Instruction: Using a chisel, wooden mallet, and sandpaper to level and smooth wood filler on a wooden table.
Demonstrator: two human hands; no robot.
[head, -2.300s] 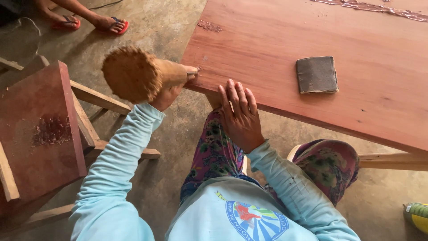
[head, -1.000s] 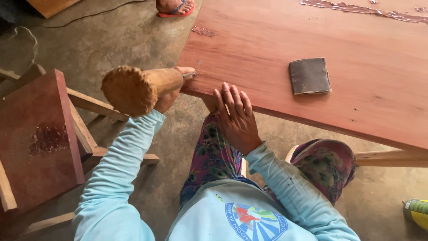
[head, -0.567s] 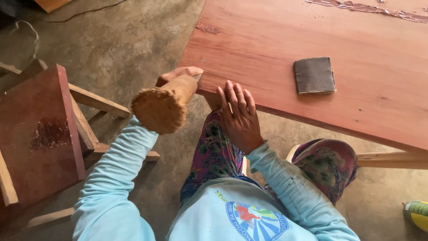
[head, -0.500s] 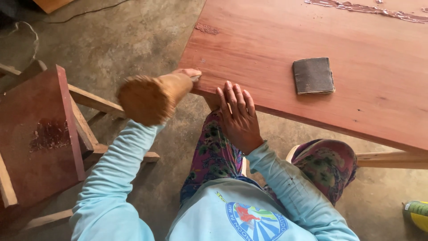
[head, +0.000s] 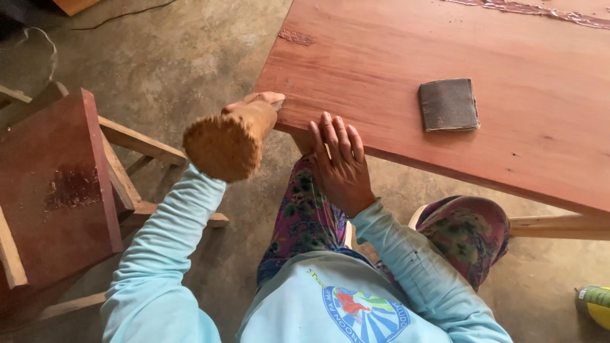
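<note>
A: How many hands are in view?

B: Two. The left hand (head: pixel 257 105), left of centre, is wrapped around the handle of one brush (head: pixel 222 143); its round bristle head faces the camera, and its far end meets the near-left edge of the worktop (head: pixel 381 57).

A: And the other?

B: The right hand (head: pixel 340 162), at centre, lies open and flat, fingers spread, with the fingertips on the worktop's near edge. It holds nothing.

A: What lies on the worktop?

B: One dark sanding pad (head: pixel 448 105), right of centre, well apart from both hands. There is also one rough patch (head: pixel 295 37) near the top left corner of the board, and one strip of residue (head: pixel 527 9) along the top edge.

A: Anything else?

B: One wooden stool (head: pixel 57 184) at the left, on the concrete floor (head: pixel 178 57), and one yellow-green can (head: pixel 594 305) at the lower right edge, only partly in view.
</note>
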